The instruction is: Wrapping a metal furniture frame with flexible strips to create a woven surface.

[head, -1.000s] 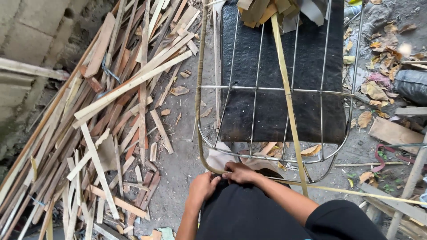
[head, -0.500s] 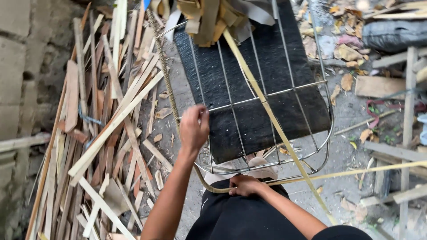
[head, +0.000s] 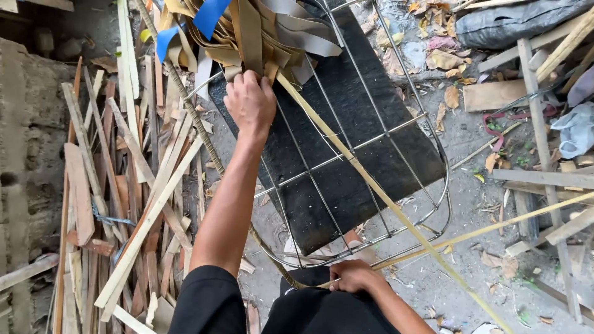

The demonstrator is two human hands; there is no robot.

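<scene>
From the head camera, the left hand [head: 250,102] reaches forward, fingers closed on the bundle of tan strips [head: 260,34] at the far end of the wire frame [head: 371,139]. The right hand [head: 352,276] pinches a yellow strip [head: 377,192] at the frame's near rim, above the dirt floor [head: 458,204].

Daylight is falling flat and even over a bare dirt floor [head: 476,204], grey and dusty. At nine o'clock a heap of wood offcuts [head: 130,204] is lying in long pale and reddish slats, leaning against a rough concrete wall [head: 28,154] that is running down the left edge. Dry leaves [head: 442,59] are scattering across the ground at one o'clock, beside a dark plastic sack [head: 513,21]. At three o'clock loose timber battens [head: 544,179] are lying crossed, with a crumpled grey cloth [head: 575,130] sitting just above them.
</scene>
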